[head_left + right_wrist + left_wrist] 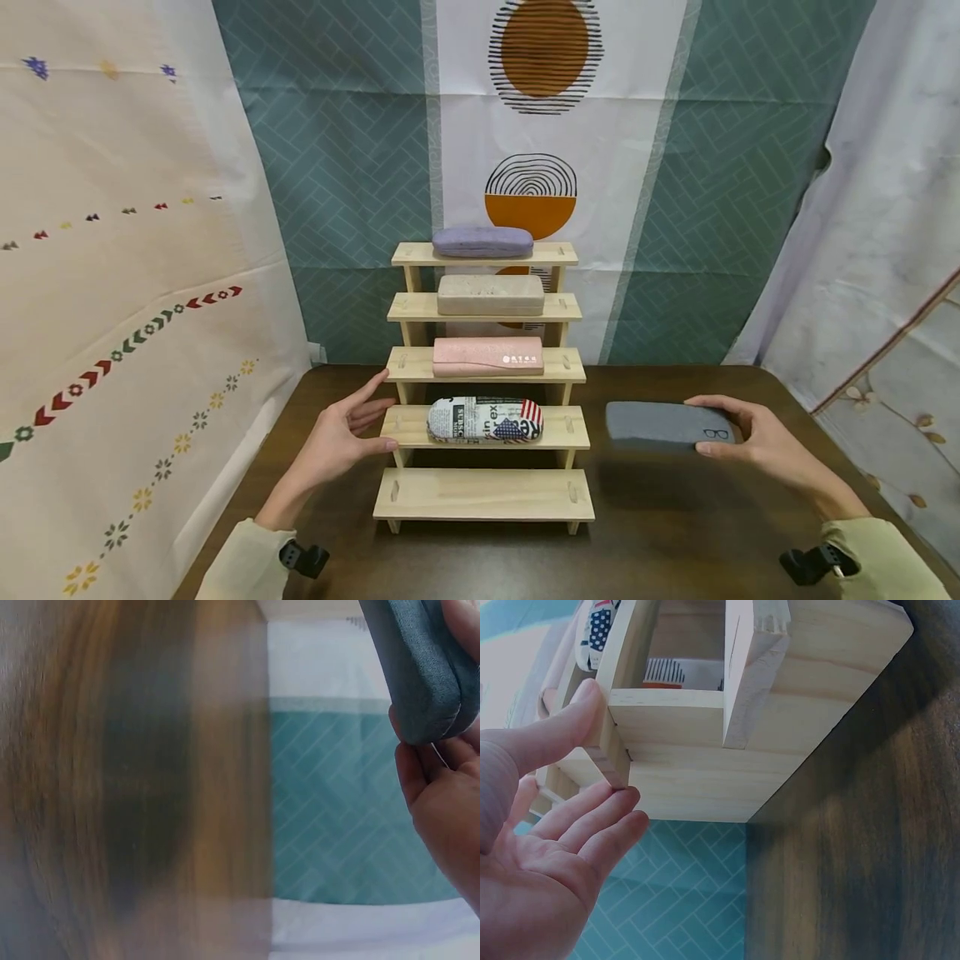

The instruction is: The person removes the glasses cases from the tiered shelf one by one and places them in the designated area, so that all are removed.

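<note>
A stepped wooden display stand [484, 493] has glasses cases on its upper steps: purple [483, 242], beige [491, 297], pink [487, 357] and newspaper-print [485, 419]. Its lowest step is bare. My left hand [341, 437] holds the left end of the second-lowest step, thumb at the front corner and fingers behind; the left wrist view shows this step end [609, 754] between them. To the stand's right, my right hand [750, 437] pinches the right end of a grey-blue glasses case [652, 423] above the table. The right wrist view shows the case's fabric side [420, 671].
The stand is on a dark brown wooden table [480, 567]. A green and white patterned curtain [345, 167] hangs behind. Pale cloths border the left [135, 250] and right [892, 292] sides.
</note>
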Available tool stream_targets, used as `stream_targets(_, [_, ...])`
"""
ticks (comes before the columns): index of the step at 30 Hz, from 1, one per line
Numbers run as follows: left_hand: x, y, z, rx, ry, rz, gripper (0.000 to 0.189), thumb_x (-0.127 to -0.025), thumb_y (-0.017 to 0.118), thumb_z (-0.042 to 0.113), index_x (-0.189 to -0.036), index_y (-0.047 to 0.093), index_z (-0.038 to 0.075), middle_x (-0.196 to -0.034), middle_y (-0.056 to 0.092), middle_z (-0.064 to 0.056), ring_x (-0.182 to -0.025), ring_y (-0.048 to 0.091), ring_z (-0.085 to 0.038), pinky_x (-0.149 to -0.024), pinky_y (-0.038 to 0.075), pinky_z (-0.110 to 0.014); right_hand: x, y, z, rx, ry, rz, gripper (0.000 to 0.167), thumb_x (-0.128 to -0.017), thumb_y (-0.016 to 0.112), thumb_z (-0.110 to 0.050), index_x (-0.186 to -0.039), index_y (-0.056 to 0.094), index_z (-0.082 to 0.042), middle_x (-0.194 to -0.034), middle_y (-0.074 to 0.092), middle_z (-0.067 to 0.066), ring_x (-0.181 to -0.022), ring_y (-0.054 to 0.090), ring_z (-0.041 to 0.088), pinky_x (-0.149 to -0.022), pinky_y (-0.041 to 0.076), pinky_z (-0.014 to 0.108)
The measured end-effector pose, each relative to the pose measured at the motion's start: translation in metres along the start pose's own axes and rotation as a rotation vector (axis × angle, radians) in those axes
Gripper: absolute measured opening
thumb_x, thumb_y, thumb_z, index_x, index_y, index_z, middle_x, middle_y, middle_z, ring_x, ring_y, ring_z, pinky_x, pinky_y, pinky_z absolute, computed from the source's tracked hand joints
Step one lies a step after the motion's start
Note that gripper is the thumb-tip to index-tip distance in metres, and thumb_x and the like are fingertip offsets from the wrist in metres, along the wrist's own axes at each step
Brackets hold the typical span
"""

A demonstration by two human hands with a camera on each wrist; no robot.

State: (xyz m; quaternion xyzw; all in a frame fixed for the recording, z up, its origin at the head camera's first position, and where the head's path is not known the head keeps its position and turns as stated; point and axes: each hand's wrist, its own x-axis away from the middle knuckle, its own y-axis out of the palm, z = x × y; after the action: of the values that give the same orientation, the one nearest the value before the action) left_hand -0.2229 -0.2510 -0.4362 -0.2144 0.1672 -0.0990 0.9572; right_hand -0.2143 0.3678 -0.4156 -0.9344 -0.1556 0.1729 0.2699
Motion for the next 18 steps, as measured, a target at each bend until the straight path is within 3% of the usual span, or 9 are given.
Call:
stream_targets(8, [-0.001,0.001,0.001,-0.001,0.001,0.001,0.107,-0.078,0.092,-0.001,-0.166,0.038,0.027,-0.141,0.061,-0.027,-0.133,0.06,-0.039,-0.106,0.047,-0.059,-0.01,-0.007,0.028,0.001,0.061,-0.004,0.056,-0.096,0.078,-0.006,-0.147,0.056,-0.003,-0.122,0.066,0.014,-0.095,0.067,0.02,-0.075,0.059,0.031])
stream_targets(18, [0.001,0.0,0.002,-0.006,0.007,0.004,0.107,-0.078,0.093,0.0,-0.166,0.037,0.024,-0.141,0.062,-0.026,-0.132,0.06,-0.038,-0.106,0.049,-0.057,-0.019,-0.011,0.052,0.011,0.072,0.0,0.056,-0.096,0.078,-0.007,-0.146,0.055,0.002,-0.119,0.066,0.017,-0.092,0.066,0.019,-0.073,0.058,0.031])
